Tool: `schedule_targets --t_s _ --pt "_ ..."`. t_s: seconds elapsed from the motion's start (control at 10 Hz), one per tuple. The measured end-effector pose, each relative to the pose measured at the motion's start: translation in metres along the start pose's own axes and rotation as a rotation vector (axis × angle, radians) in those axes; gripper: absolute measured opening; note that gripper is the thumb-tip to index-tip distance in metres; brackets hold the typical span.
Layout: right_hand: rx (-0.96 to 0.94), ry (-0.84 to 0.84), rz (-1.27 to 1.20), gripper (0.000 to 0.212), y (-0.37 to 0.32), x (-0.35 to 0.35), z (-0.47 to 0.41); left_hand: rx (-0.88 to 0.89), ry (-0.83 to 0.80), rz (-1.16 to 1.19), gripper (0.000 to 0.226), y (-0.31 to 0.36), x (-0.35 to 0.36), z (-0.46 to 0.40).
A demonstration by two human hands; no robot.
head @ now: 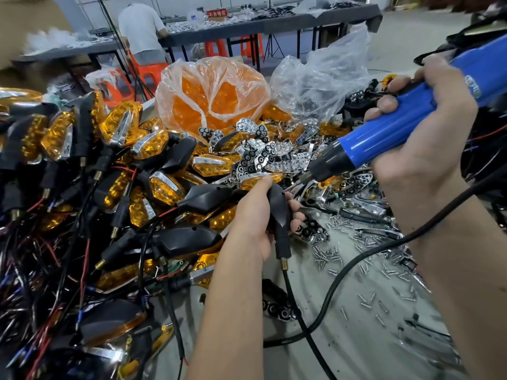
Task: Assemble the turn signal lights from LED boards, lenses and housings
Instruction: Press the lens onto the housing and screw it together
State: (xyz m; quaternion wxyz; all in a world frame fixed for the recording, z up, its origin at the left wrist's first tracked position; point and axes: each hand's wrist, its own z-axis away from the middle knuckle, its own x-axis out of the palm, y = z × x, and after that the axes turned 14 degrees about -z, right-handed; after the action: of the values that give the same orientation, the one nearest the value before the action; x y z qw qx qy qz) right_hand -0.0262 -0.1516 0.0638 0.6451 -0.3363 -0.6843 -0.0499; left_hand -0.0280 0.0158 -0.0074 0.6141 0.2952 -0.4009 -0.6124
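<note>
On bench (356,338): loose screws (327,259), wkshop bkgd.

Far left: a person (141,31) in a white shirt stands at a long grey bench (247,27) strewn with parts, back to camera. Orange plastic stools (219,48) sit beneath it. A red sign (216,13) with white characters rests on that bench.
</note>
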Motion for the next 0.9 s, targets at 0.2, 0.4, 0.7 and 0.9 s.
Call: schedule_targets --t_s 0.2,0.4,0.7,0.9 --pt "0.02 -0.03 0.043 0.017 0.007 -0.003 -0.001 0.009 0.021 -0.019 0.053 -0.002 0.003 -0.001" --pt "0.11 -0.243 0.032 0.009 0.01 -0.001 0.006 -0.006 0.081 -0.022 0.047 -0.001 0.001 -0.001" --pt "0.111 -0.313 0.097 0.016 0.013 -0.003 0.006 0.012 0.125 -0.099 0.044 -0.004 0.002 -0.002" --pt "0.112 -0.332 0.095 0.02 0.016 -0.005 0.007 0.011 0.121 -0.1 0.044 -0.004 0.002 -0.001"
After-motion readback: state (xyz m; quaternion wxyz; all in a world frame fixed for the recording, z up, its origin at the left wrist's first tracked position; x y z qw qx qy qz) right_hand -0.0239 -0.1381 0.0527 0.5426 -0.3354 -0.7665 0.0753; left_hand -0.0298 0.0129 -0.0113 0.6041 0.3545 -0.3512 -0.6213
